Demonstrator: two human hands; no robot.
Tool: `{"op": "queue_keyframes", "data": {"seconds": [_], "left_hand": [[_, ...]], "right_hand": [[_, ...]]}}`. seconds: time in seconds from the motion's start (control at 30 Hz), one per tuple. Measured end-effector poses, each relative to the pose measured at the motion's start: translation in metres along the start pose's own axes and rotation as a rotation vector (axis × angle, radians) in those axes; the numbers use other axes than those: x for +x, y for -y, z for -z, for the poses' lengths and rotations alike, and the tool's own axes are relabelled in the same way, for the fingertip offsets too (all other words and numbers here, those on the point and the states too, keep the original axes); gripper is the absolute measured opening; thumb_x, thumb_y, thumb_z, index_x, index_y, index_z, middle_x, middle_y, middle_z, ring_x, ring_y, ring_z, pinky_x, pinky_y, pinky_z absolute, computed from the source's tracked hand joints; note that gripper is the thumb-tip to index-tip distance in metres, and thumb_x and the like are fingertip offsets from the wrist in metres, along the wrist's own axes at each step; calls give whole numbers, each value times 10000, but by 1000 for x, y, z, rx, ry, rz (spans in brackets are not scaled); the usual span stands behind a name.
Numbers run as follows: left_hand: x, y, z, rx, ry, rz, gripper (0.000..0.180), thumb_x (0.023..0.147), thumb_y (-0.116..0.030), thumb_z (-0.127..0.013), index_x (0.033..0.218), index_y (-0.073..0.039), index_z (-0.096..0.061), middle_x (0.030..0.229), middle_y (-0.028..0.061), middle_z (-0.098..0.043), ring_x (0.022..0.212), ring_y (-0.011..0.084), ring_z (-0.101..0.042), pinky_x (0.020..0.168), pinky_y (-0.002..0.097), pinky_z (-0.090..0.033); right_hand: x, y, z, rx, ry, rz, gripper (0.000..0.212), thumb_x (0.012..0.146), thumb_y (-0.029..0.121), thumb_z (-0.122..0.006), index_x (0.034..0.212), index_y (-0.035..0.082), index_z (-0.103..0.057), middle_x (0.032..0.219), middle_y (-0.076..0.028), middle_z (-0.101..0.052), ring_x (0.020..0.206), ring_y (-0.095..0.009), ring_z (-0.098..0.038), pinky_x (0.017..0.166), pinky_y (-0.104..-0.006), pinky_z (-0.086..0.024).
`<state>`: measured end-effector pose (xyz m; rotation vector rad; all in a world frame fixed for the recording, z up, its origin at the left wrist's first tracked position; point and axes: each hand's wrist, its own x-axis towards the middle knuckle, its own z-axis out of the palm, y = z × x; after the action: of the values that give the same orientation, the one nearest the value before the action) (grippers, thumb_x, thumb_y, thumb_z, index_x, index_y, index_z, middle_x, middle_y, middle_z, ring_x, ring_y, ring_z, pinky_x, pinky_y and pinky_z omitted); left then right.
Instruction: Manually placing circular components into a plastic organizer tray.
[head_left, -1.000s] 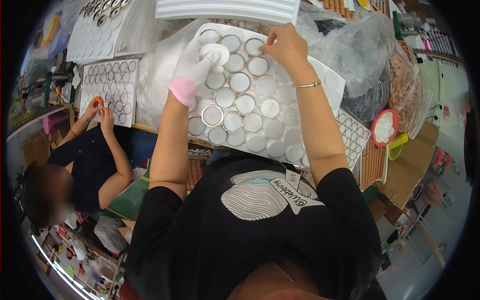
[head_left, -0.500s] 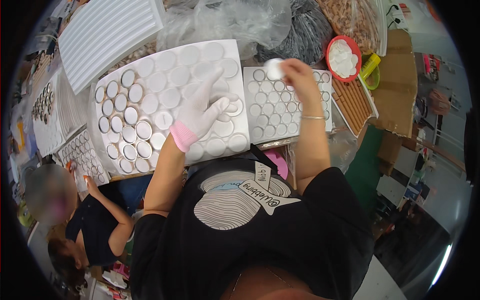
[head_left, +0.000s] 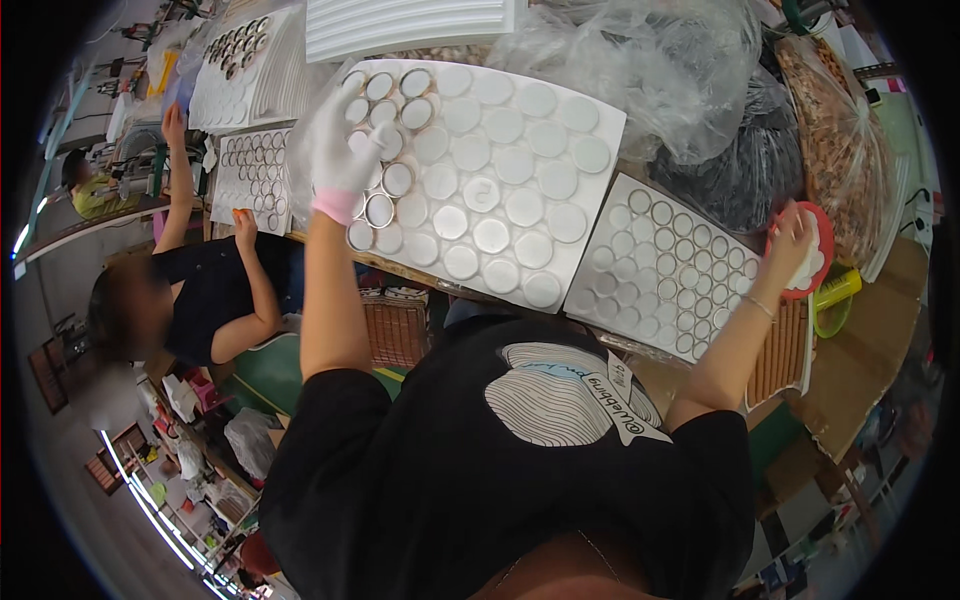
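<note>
Left hand: white-gloved with a pink cuff, the left hand (head_left: 345, 150) is over the left end of the large white tray (head_left: 590, 190); its thumb stands apart from the other fingers, and whether they grasp anything cannot be told.
Right hand: bare, the right hand (head_left: 794, 242) reaches to the red bowl (head_left: 827, 245) toward the right end of the surface; its fingers are blurred, so whether they are released or grasping cannot be told.
Large tray: along the near edge of the surface, with rows of round white discs (head_left: 491, 236); metal rings (head_left: 379, 211) circle those at its left end.
Smaller tray: right of it, the smaller tray (head_left: 577, 303) lies along the same edge, tilted, filled with small rounds, many dark-rimmed.
Bowl: white pieces (head_left: 810, 267) inside, a yellow object (head_left: 838, 288) just beside it.
Far edge: clear plastic bags (head_left: 640, 70) beyond the large tray.
</note>
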<state>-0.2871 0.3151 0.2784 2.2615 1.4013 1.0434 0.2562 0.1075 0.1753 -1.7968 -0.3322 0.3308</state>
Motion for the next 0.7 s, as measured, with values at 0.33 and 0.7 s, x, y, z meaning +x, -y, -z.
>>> {"op": "queue_keyframes", "data": {"seconds": [0.33, 0.7], "left_hand": [[77, 179, -1, 131, 363, 436, 669, 701, -486, -744, 1138, 3, -610, 1128, 198, -632, 1047, 312, -611, 910, 358, -468], [74, 160, -8, 187, 264, 300, 573, 652, -315, -836, 1087, -34, -589, 937, 115, -671, 893, 241, -643, 801, 340, -513]], "right_hand": [[-262, 121, -321, -297, 829, 389, 316, 799, 339, -717, 954, 75, -637, 877, -97, -638, 718, -186, -609, 634, -307, -491], [-263, 118, -400, -429, 819, 444, 314, 726, 251, -773, 923, 52, -631, 853, -115, -639, 755, -244, -625, 679, -364, -502]]}}
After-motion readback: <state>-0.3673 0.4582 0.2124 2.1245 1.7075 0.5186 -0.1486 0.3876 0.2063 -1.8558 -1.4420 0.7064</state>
